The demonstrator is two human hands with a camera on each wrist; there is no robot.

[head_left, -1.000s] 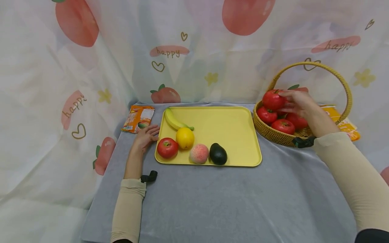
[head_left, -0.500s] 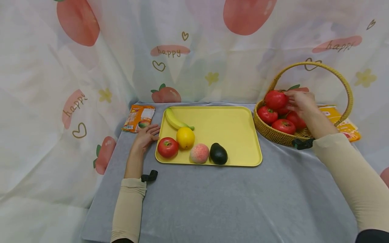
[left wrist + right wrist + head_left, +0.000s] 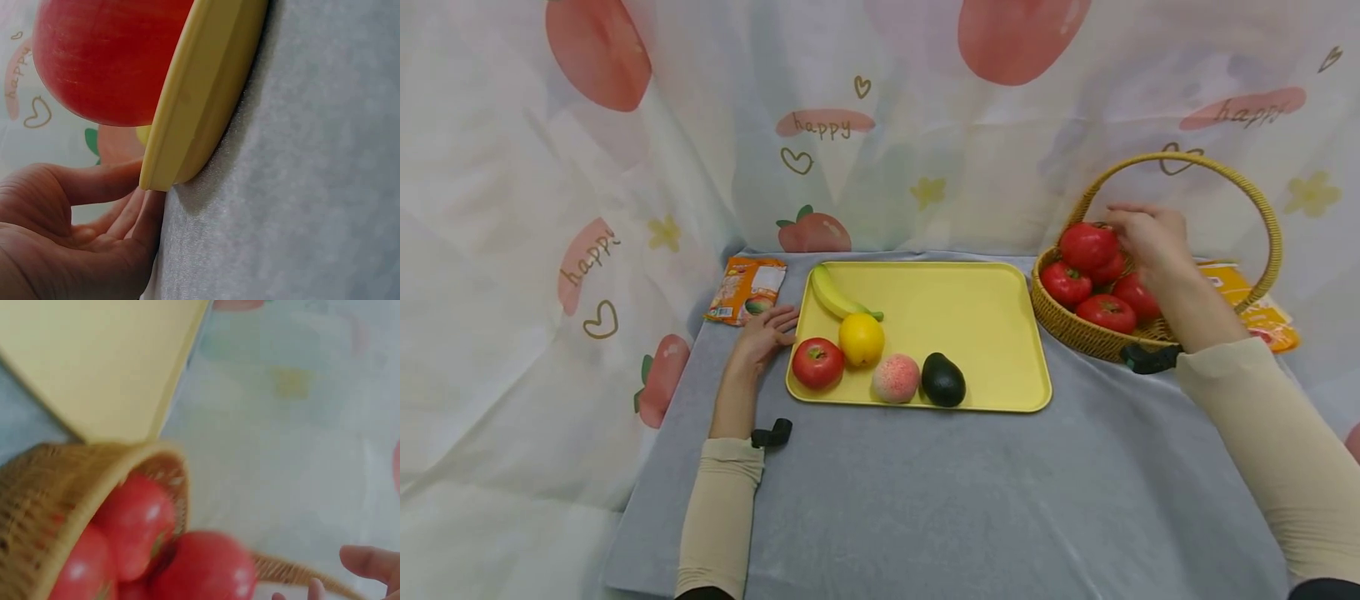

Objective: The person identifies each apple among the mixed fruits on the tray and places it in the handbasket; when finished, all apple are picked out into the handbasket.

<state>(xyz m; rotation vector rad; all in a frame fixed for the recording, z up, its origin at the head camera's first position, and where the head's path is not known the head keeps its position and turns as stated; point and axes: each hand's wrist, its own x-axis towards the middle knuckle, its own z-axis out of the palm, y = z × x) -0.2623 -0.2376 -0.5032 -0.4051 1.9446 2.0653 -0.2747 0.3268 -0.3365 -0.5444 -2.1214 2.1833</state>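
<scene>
My left hand (image 3: 764, 340) lies at the left side of a yellow tray (image 3: 970, 304), its thumb touching the rim and its fingers stretched past it. On the tray are a banana (image 3: 837, 292), a yellow round fruit (image 3: 861, 340), a red apple (image 3: 817, 364), a peach (image 3: 897, 378) and an avocado (image 3: 943, 380). My right hand (image 3: 1153, 237) is over the wicker basket (image 3: 1075, 332), just right of the top red apple (image 3: 1088, 247). In the right wrist view its fingers (image 3: 365, 561) are spread and apart from that apple (image 3: 206, 569).
An orange snack packet (image 3: 747, 290) lies left of the tray. A yellow packet (image 3: 1255, 308) sits behind the basket at the right. The basket's tall handle (image 3: 1262, 200) arches over the right hand. A patterned curtain (image 3: 925, 150) hangs behind the grey-covered table (image 3: 970, 492).
My right hand has let go of the top apple, which now rests on the others in the basket, and has risen slightly to the right. The left hand stays at the tray.
</scene>
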